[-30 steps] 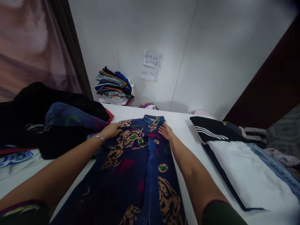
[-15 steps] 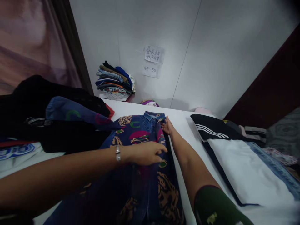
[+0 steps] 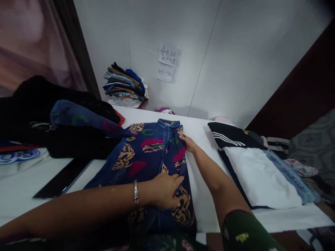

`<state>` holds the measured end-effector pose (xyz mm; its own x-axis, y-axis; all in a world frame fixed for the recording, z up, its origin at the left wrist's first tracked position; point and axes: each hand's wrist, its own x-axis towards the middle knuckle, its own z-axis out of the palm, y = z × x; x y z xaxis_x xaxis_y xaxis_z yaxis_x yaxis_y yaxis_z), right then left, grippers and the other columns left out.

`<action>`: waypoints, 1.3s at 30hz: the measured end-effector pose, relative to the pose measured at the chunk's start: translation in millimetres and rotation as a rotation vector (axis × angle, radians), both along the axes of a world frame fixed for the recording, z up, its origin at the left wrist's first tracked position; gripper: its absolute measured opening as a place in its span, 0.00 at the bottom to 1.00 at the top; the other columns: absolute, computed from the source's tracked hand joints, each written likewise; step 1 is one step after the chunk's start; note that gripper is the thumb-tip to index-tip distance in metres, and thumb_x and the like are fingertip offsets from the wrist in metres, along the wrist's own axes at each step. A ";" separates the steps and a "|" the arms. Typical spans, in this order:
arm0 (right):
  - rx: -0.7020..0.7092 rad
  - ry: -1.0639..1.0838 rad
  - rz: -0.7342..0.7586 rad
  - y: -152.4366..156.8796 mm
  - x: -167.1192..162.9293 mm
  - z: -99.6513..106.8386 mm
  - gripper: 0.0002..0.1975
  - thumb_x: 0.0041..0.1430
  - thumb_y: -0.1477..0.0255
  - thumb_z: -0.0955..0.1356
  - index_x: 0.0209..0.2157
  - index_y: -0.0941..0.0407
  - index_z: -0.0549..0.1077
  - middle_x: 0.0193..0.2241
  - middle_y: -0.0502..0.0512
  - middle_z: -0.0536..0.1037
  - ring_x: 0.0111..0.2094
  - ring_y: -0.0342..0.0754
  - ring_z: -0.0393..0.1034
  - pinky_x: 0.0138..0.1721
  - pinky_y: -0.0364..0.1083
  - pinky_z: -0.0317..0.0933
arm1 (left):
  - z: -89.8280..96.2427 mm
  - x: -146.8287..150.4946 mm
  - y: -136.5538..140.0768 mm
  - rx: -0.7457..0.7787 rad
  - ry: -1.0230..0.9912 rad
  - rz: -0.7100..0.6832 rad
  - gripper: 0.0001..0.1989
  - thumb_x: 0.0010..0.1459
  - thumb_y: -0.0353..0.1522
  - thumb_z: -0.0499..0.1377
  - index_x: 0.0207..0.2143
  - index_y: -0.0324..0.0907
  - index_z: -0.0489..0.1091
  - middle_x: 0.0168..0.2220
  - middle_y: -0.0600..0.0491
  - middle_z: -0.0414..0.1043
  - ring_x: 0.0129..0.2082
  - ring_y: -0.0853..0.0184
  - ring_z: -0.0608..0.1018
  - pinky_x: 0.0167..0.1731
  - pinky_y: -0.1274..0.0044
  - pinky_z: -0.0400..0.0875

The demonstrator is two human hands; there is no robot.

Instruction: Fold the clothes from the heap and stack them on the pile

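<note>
A dark blue denim shirt (image 3: 154, 153) with tan, magenta and green patches lies front up on the white table, collar away from me. Its left sleeve (image 3: 83, 116) stretches over a black garment; the other sleeve is not visible as a spread shape. My left hand (image 3: 164, 190), with a silver bracelet at the wrist, rests on the lower front of the shirt, thumb and fingers apart and slightly bent. At the shirt's right edge below the shoulder, my right hand (image 3: 187, 143) has its fingers closed on the cloth.
Folded clothes, including a black striped piece (image 3: 232, 136) and a white one (image 3: 261, 177), lie to the right. Black garments (image 3: 65, 94) are heaped at left, near a flat dark panel (image 3: 62, 179). A clothing stack (image 3: 125, 85) stands by the wall below paper notes (image 3: 169, 55).
My right hand has moved from beside the collar down the shirt's right edge. My left hand has come down lower on the shirt front. The right side now lies flatter, and the view has shifted slightly.
</note>
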<state>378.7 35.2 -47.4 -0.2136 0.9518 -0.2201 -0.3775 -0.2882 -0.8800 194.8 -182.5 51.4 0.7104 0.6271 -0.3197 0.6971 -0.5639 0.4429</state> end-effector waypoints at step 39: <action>-0.237 0.261 0.180 -57.3 -23.5 18.6 0.17 0.62 0.66 0.61 0.45 0.62 0.73 0.33 0.61 0.82 0.39 0.54 0.78 0.42 0.54 0.72 | -86.9 -29.2 153.6 0.045 -0.479 0.896 0.20 0.62 0.45 0.49 0.28 0.42 0.71 0.36 0.46 0.78 0.42 0.59 0.78 0.40 0.73 0.68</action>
